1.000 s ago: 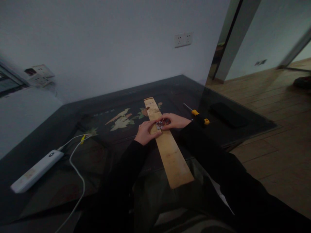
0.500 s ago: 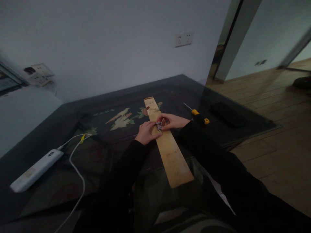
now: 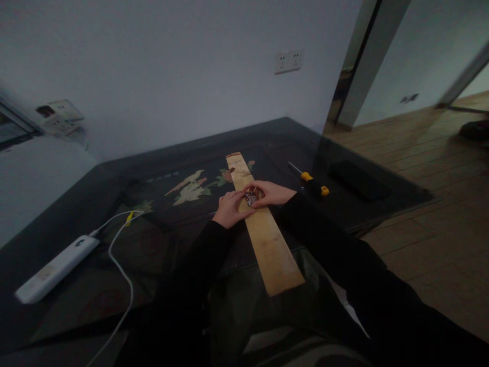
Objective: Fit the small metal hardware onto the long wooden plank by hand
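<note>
Your left hand (image 3: 229, 209) presses the wooden board (image 3: 267, 239) flat to steady it, while your right hand (image 3: 273, 192) pinches a small metal piece (image 3: 251, 198) on top.

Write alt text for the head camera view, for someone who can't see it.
Two bare hands, left hand and right hand, meet over a small metal piece on a long wooden board lying on a dark glass-topped table. A yellow-handled screwdriver lies to the right, a white power strip to the left.

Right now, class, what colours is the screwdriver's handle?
Yellow and black, on the screwdriver in the head view.
</note>
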Available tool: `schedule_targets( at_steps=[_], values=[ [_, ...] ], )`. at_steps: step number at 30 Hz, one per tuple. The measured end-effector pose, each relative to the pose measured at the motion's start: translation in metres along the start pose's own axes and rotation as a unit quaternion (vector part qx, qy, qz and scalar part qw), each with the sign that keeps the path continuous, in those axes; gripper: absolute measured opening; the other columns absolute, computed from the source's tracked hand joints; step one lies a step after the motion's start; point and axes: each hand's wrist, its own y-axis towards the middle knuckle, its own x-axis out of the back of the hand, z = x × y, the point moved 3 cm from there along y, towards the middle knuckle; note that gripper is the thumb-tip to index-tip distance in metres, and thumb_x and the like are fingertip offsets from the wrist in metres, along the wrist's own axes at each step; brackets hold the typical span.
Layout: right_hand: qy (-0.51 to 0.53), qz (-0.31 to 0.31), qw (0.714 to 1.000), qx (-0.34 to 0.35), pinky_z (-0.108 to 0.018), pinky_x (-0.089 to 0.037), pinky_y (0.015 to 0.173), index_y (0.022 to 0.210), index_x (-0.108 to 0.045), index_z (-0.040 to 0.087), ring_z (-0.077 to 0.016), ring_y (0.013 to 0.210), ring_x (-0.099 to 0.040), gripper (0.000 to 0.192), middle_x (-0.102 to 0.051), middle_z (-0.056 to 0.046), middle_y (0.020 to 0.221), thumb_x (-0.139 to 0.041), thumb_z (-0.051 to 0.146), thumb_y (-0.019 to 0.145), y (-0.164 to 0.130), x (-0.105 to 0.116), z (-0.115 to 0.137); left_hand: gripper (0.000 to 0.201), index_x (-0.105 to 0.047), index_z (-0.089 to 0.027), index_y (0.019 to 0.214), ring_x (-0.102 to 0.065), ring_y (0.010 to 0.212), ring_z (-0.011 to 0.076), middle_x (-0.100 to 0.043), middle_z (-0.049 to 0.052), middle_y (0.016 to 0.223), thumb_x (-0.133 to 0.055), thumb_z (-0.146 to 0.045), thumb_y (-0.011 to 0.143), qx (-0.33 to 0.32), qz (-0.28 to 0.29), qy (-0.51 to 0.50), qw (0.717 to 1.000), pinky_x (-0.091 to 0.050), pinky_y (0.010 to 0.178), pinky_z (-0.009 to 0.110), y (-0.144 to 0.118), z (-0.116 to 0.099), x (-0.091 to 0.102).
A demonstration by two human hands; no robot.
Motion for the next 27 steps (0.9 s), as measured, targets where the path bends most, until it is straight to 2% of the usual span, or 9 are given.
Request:
schedule_targets(
  at_steps=[7,13,20,27],
  values=[
    [-0.064,-0.035,0.994,0.078,-0.030,-0.046,0.075,0.113,-0.056,0.015,-0.0161,0.088,-0.055,0.048,-0.060,-0.006,0.101,-0.072,0.023,0.069,0.001,-0.002,0.005,0.059,-0.059,-0.020,0.117,-0.054,0.112,0.0291,-0.061,0.011,0.120,-0.072,-0.051,0.068,-0.003,-0.005,-0.006,1.000,-0.040,0.094,0.044,0.001,0.003,-0.002],
    [-0.081,-0.054,0.989,0.115,-0.031,-0.045,0.080,0.109,-0.058,0.016,-0.0165,0.091,-0.057,0.042,-0.063,-0.006,0.103,-0.070,0.019,0.069,0.001,-0.003,0.006,0.059,-0.060,-0.018,0.117,-0.054,0.112,0.0301,-0.061,0.012,0.118,-0.070,-0.051,0.070,0.008,0.000,-0.010,1.000,-0.039,0.096,0.046,0.001,0.002,-0.001],
    [-0.100,-0.078,0.986,0.109,-0.035,-0.044,0.086,0.103,-0.061,0.016,-0.0179,0.095,-0.058,0.033,-0.065,-0.007,0.103,-0.068,0.022,0.072,0.001,-0.002,0.010,0.056,-0.060,-0.018,0.115,-0.057,0.107,0.0286,-0.064,0.010,0.114,-0.072,-0.048,0.069,0.001,-0.026,-0.076,0.997,-0.044,0.093,0.045,0.002,0.008,-0.003],
    [-0.070,-0.097,0.988,0.100,-0.029,-0.046,0.076,0.098,-0.063,0.016,-0.0135,0.082,-0.056,0.024,-0.063,-0.004,0.092,-0.065,0.025,0.076,0.001,-0.004,0.013,0.052,-0.061,-0.018,0.112,-0.060,0.103,0.0251,-0.065,0.009,0.109,-0.073,-0.044,0.069,-0.009,-0.052,-0.161,0.986,-0.046,0.094,0.042,0.002,0.011,-0.005]
  ],
)
